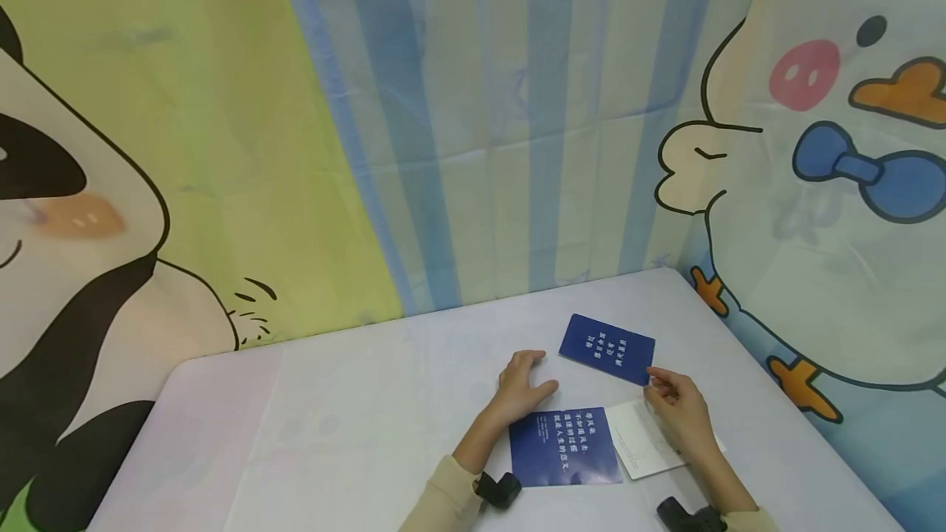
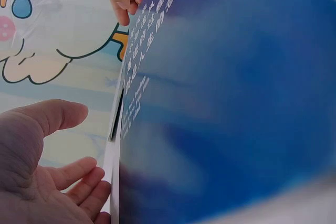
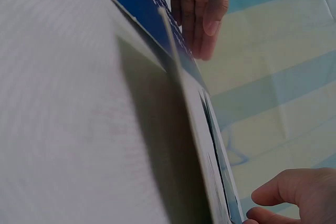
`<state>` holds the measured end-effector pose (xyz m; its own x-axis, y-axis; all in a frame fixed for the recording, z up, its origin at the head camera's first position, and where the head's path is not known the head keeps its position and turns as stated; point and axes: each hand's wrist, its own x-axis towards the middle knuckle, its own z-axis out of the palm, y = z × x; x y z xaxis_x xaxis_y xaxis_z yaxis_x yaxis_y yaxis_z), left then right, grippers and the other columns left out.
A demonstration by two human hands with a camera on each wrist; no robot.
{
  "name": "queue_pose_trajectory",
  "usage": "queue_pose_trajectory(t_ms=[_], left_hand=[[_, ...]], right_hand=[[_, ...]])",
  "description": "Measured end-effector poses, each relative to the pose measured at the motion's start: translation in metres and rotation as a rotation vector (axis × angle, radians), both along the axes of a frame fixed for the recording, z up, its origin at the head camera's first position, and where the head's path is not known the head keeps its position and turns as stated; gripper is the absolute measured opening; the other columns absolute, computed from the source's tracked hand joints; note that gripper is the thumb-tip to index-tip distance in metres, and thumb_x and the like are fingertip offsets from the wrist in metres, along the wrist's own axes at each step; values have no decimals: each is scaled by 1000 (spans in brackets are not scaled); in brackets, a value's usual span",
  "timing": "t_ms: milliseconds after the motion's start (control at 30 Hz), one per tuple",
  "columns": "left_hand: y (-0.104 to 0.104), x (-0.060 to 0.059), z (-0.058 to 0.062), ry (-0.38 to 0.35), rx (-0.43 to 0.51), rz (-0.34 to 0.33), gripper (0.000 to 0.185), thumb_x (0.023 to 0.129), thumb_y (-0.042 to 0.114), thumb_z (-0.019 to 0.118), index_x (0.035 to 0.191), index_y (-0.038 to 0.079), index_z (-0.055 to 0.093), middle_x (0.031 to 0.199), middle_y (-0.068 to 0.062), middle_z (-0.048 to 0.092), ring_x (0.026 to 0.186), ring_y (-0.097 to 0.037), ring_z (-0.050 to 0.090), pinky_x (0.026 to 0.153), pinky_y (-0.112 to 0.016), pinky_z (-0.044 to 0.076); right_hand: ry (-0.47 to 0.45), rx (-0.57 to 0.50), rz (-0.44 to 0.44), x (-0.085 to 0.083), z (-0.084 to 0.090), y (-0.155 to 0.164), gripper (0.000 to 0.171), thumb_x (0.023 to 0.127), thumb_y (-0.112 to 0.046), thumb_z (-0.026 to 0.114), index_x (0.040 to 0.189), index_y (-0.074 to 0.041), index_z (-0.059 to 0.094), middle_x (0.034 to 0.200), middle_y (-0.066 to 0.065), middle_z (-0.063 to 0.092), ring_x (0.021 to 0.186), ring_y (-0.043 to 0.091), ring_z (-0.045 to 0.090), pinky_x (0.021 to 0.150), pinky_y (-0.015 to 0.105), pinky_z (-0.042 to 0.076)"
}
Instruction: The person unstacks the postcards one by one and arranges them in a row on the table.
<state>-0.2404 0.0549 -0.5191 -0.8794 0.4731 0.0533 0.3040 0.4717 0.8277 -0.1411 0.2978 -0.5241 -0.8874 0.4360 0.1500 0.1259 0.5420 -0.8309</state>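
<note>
Cartoon-printed cloth hangs behind and to both sides: a yellow-green panel point(image 1: 244, 146), blue and pale stripes point(image 1: 502, 121), and a white duck with a blue bow tie point(image 1: 850, 171) on the right. Below it sits a white desk point(image 1: 310, 425).

Three cards lie on the desk near its front edge. A far blue card point(image 1: 606, 348) with white print lies flat, turned at a slant. A near blue card point(image 1: 563, 447), also with white print, lies flat closer to the person. A white card point(image 1: 645, 438) lies just right of the near blue card, touching or slightly under its edge; which one cannot be told.

Left hand point(image 1: 519, 388) rests on the desk between the two blue cards, fingers relaxed and spread, thumb out, holding nothing; its grip is apart. The heel sits at the top edge of the near blue card.

Right hand point(image 1: 678, 407) lies over the white card, fingertips at the right corner of the far blue card. Fingers are bent toward that corner, but whether they pinch it cannot be told.

Cream sleeves and black wrist straps show at both forearms.
</note>
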Motion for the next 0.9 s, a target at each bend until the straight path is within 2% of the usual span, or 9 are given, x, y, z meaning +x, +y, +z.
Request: queue_pose_trajectory(t_ms=[133, 300, 400, 633, 900], left_hand=[[0, -2, -3, 4, 5, -16, 55, 87, 27, 65, 134, 2, 52, 137, -15, 48, 131, -34, 42, 110, -54, 26], [4, -5, -6, 59, -20, -33, 55, 86, 25, 65, 134, 0, 54, 138, -16, 49, 131, -35, 43, 111, -54, 24], [7, -6, -8, 94, -51, -40, 56, 86, 25, 65, 135, 1, 54, 137, -14, 50, 131, -34, 42, 111, -52, 23], [14, -6, -14, 120, -106, -36, 55, 88, 31, 63, 137, 6, 55, 142, -11, 46, 142, -33, 28, 113, -52, 18], [16, -7, -16, 143, -124, -34, 55, 88, 31, 63, 137, 8, 55, 143, -9, 46, 142, -33, 27, 111, -54, 17]], right_hand=[[-26, 28, 10, -1, 0, 1, 40, 87, -1, 62, 124, 12, 58, 104, 21, 54, 84, 10, 46, 68, 10, 38], [-83, 31, 30, -1, -1, 0, 45, 88, -3, 61, 129, 15, 52, 109, 23, 44, 91, 23, 41, 67, 14, 36], [-79, 19, 37, -1, -1, 0, 47, 88, -1, 61, 129, 18, 50, 113, 25, 41, 93, 25, 40, 66, 11, 36], [-52, 11, 42, -2, 0, 1, 46, 87, 0, 62, 127, 21, 50, 116, 28, 41, 90, 23, 42, 65, 11, 37], [-68, 9, 45, -2, -2, 0, 45, 88, -1, 61, 128, 18, 52, 118, 27, 42, 93, 25, 41, 66, 12, 35]])
